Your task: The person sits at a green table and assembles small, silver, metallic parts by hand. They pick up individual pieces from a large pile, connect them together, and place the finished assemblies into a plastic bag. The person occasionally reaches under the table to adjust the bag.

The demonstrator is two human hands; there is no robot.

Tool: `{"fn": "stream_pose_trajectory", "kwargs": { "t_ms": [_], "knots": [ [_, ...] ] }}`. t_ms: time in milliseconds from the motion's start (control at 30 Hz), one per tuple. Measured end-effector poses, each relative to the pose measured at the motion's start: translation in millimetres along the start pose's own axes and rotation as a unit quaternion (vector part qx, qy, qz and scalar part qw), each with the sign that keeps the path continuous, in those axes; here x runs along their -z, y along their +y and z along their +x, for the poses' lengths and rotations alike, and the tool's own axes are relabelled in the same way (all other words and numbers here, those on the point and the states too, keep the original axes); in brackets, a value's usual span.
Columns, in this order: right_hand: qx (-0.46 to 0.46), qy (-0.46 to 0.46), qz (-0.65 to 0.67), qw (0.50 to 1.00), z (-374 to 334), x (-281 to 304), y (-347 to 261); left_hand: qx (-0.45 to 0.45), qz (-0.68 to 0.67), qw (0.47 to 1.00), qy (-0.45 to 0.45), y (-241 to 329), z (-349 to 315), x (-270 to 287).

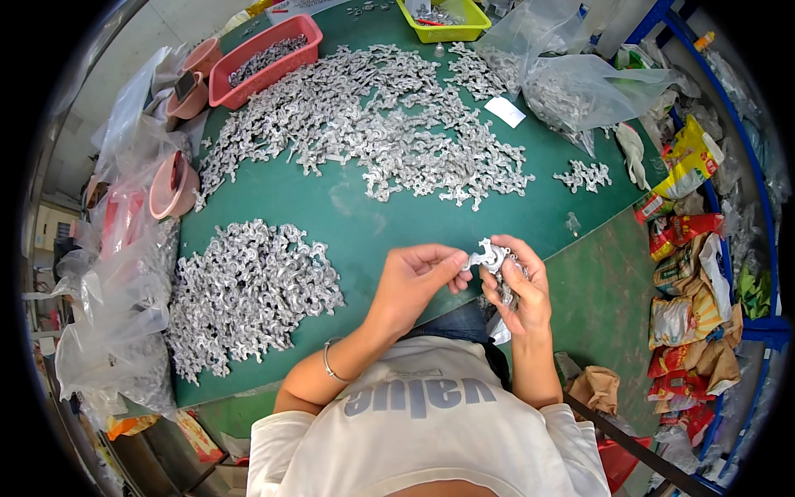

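Close to my body, at the table's front edge, both hands meet around small silver-grey metal castings. My left hand (422, 279) pinches one end of a curved metal casting (489, 257) between thumb and fingertips. In my right hand (523, 286), curled fingers grip the other side of that casting and several more like it, partly hidden by the palm. On the green table (356, 219), a large spread of similar castings (356, 112) covers the far side. A second heap of castings (252, 290) lies to the left of my left hand.
A pink bin (265, 58) and a yellow-green basket (445, 31) stand at the back. Clear plastic bags (571, 83) sit at the far right, others (116, 323) along the left edge. A small cluster of castings (584, 176) lies right. Sacks and packets (683, 315) fill a blue rack.
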State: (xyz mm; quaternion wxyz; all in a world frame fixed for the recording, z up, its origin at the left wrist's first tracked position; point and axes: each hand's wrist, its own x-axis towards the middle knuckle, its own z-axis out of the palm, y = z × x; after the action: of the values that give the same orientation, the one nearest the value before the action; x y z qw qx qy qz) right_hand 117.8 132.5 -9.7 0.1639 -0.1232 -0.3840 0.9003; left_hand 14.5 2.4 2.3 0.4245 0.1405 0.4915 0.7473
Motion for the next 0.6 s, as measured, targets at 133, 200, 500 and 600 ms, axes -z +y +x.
{"fn": "stream_pose_trajectory", "kwargs": {
  "t_ms": [133,200,500,600],
  "knots": [
    [0.026,-0.001,-0.012,1.000,-6,-10,-3,-0.001,-0.007,1.000,-0.028,6,-10,-3],
    [0.036,0.002,-0.004,0.999,-7,-14,-3,-0.033,-0.010,0.999,-0.009,12,-16,-13],
    [0.061,0.011,-0.005,0.998,-10,-17,0,-0.062,0.087,0.993,-0.039,16,-30,-14],
    [0.058,0.019,-0.016,0.998,-12,-17,-1,0.002,0.011,0.998,-0.060,19,-27,-8]
  ]
}}
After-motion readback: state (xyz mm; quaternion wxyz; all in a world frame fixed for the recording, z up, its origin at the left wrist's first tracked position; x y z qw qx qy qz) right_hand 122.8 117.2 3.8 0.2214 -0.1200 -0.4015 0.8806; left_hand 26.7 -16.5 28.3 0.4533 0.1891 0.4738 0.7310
